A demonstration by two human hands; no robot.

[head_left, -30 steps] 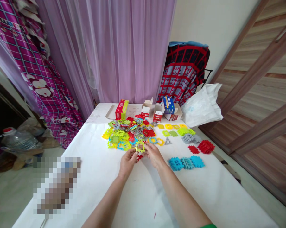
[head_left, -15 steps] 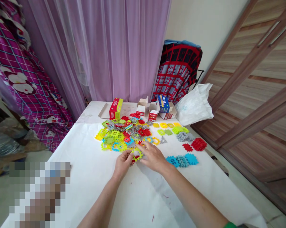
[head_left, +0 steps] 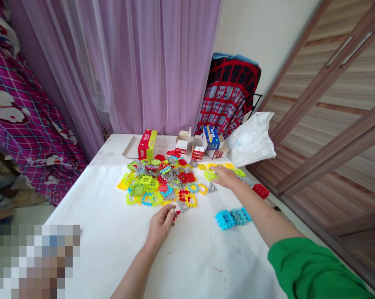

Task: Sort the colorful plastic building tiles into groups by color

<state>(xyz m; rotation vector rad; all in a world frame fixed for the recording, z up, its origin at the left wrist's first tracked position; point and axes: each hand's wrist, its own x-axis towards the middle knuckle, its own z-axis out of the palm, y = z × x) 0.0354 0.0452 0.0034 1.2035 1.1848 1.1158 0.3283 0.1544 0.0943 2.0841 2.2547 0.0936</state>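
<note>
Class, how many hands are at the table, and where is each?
2: the left hand in front of the piled pieces; the right hand at a yellow-green piece. The pixelated patch may hide more.

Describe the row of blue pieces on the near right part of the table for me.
The blue pieces look like thin plastic with toothed edges. They lie overlapped in a sideways row on the white table, apart from the mixed pile. The left ones are bright blue with window-like openings; those beside them look paler. The right forearm crosses in front of the row's right end, so I cannot tell the count or whether it touches them.
</note>
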